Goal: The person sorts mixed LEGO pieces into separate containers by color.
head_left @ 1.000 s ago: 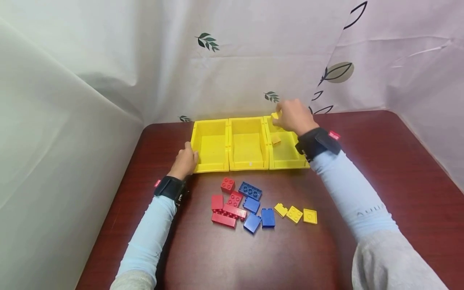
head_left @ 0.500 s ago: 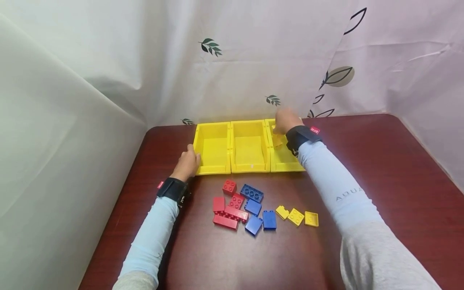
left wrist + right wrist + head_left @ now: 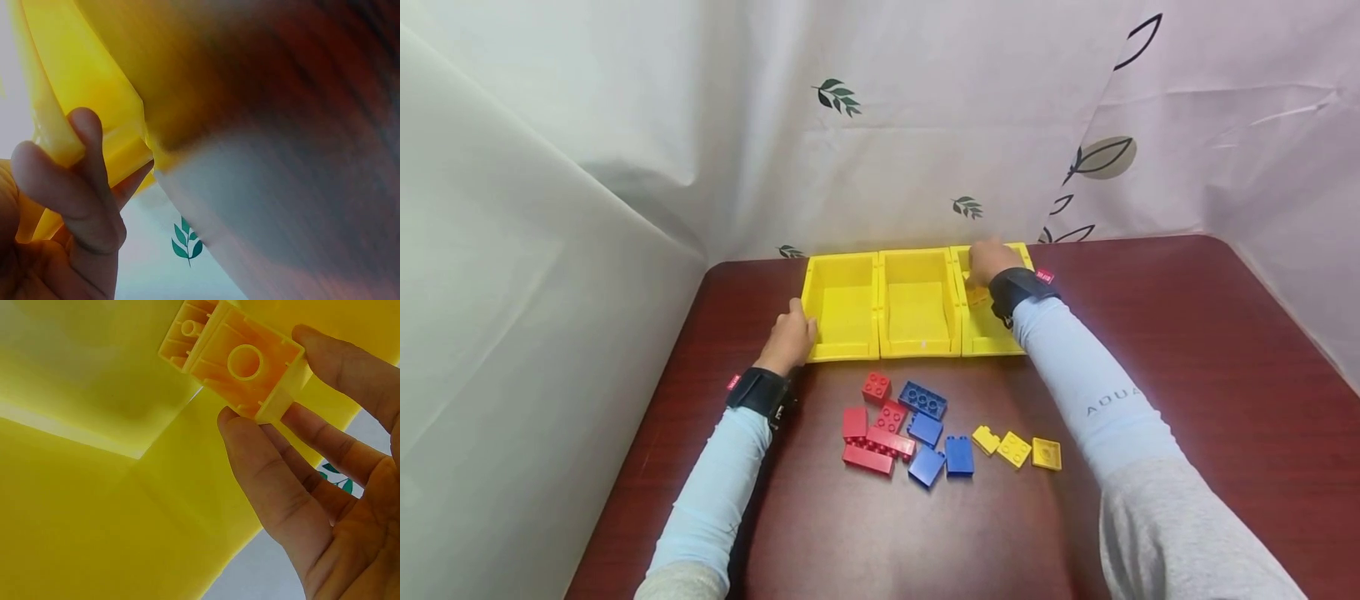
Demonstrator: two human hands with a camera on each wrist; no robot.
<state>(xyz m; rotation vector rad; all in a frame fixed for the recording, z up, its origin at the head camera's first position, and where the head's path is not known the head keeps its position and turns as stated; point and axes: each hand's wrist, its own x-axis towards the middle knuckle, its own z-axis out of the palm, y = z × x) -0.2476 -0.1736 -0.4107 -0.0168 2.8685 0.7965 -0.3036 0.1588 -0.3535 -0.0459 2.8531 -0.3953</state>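
Observation:
My left hand [image 3: 788, 337] grips the outer side wall of the left yellow bin [image 3: 847, 315], its thumb and fingers on either side in the left wrist view. Inside the right yellow bin [image 3: 996, 343], my right hand [image 3: 992, 260] pinches a yellow toy building brick [image 3: 219, 361] between thumb and fingers. The brick's hollow underside faces the right wrist camera. A narrower hollow yellow section [image 3: 189, 330] sits against its far end; I cannot tell whether it is a separate brick. In the head view the hand hides most of the held brick.
A middle yellow bin [image 3: 917, 312] joins the other two. Nearer on the dark red table [image 3: 1187, 375] lie several red bricks [image 3: 891, 442], several blue bricks [image 3: 959, 456] and three yellow bricks [image 3: 1015, 450]. A white patterned curtain [image 3: 910, 158] hangs behind the bins.
My right hand has moved down and slightly left, carrying the yellow brick from above the right bin's back edge into it. The left hand keeps its grip on the left bin.

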